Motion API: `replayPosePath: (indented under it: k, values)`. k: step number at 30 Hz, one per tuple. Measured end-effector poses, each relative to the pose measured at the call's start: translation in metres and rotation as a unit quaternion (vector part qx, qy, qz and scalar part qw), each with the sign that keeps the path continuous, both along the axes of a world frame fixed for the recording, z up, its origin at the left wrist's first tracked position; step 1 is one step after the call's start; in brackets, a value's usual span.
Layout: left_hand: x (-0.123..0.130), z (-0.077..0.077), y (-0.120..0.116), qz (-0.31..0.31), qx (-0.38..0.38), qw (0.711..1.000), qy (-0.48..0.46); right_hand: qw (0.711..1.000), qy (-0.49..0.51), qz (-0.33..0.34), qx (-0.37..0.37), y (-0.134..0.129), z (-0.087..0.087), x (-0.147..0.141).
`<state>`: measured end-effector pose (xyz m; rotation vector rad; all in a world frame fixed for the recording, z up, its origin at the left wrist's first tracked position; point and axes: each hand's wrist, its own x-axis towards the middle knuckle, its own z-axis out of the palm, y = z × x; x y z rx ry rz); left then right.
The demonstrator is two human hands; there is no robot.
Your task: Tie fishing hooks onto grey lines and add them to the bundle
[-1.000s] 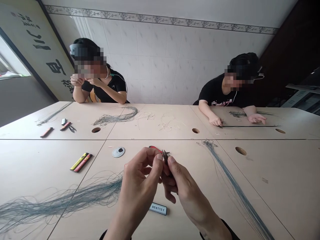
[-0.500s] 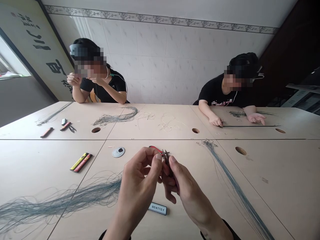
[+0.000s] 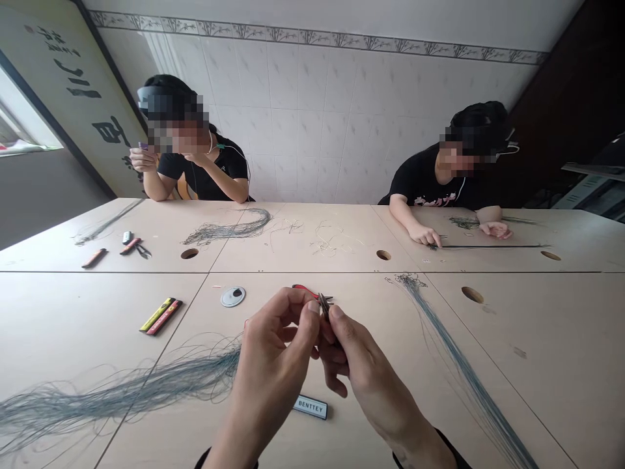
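Note:
My left hand [image 3: 280, 355] is closed, thumb and index fingertip pinched together. What it pinches is too small to make out. Just to its right, my right hand [image 3: 361, 365] is wrapped round a small dark pointed cutting tool [image 3: 325, 306], whose tips meet the left fingertips; most of the tool is hidden in the palm. A red-handled tool [image 3: 303, 288] lies on the table behind the hands, partly covered by them. Left of my left wrist spreads a loose bundle of thin blue-grey wires [image 3: 161, 384]. Beneath the hands rests a box lettered BENTTEY [image 3: 311, 407].
A tidier wire bundle [image 3: 454, 348] runs along the right. Yellow and red sticks [image 3: 162, 316] and a round metal disc [image 3: 233, 296] lie left. Cable holes [image 3: 472, 295] pierce the table [image 3: 561, 404]. Two co-workers [image 3: 205, 169] sit opposite, with more wires and pliers [image 3: 143, 249].
The tips of the tool in my right hand have come closer together. A purple item now shows in the left co-worker's raised hand. The right co-worker's hands have shifted slightly.

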<state>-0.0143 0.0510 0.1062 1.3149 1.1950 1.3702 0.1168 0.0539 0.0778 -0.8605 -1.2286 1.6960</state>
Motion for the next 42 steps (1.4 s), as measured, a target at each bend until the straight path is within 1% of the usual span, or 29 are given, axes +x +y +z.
replayPosePath:
  k: [6, 15, 21, 34, 38, 42]
  values:
    - [-0.0009, -0.0017, 0.0003, 0.006, 0.007, 1.000, 0.008, 1.000, 0.015, 0.006, 0.000, 0.0006, 0.0011, 0.0001]
    - [0.0002, -0.0013, 0.0019, 0.004, 0.008, 1.000, 0.011, 1.000, 0.003, 0.002, -0.002, 0.0007, 0.0014, 0.0002]
    - [0.0000, -0.0017, 0.0007, 0.007, 0.001, 1.000, 0.005, 1.000, 0.018, 0.008, -0.008, -0.0005, 0.0031, 0.0004]
    - [0.0015, 0.0006, 0.0011, 0.005, 0.006, 1.000, -0.007, 1.000, 0.010, 0.002, -0.005, -0.0005, 0.0022, 0.0002]
    - [0.0029, 0.0002, 0.0006, 0.023, 0.004, 1.000, -0.019, 1.000, 0.008, -0.001, -0.004, -0.0003, 0.0010, -0.0005]
    - [0.0022, -0.0007, 0.0016, 0.007, 0.006, 1.000, -0.015, 1.000, 0.006, -0.007, -0.009, -0.0007, 0.0003, -0.0008]
